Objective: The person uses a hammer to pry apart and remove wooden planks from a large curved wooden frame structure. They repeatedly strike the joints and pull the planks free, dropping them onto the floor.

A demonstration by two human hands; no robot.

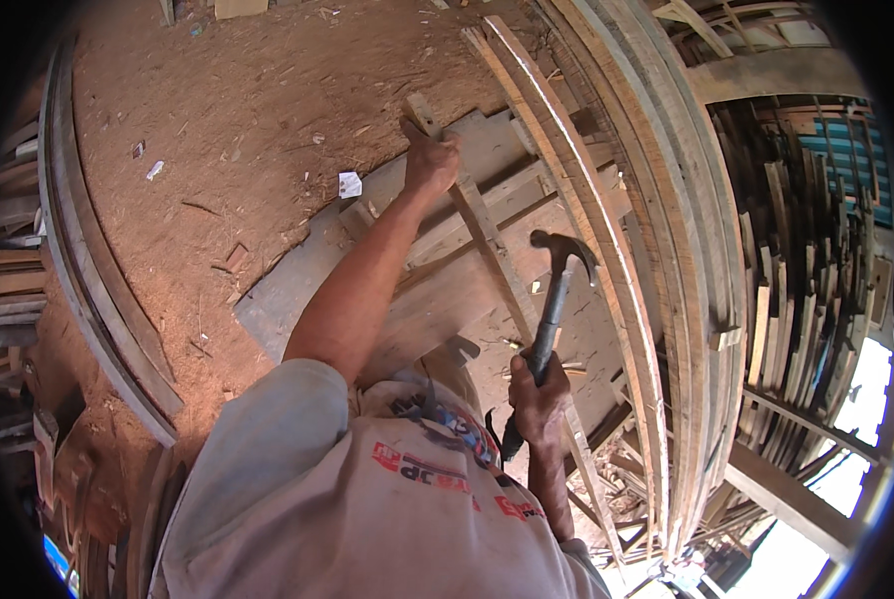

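My left hand (433, 166) is stretched far out, its fingers wrapped round a long wooden batten (489, 240) near the far end. My right hand (541, 399) grips a claw hammer (555, 304) by its dark handle. The hammer head points away from me, above a wooden panel, with the claw turned to the right. Behind the right hand the batten runs on toward the lower right. Whether the hammer touches the batten I cannot tell.
A flat wooden panel (285, 283) lies on the sawdust-covered ground (217, 120). To the right, long planks (656, 180) are stacked, one with a white edge. More boards (92, 270) lie at the left. Upright timber pieces (796, 290) stand at the far right.
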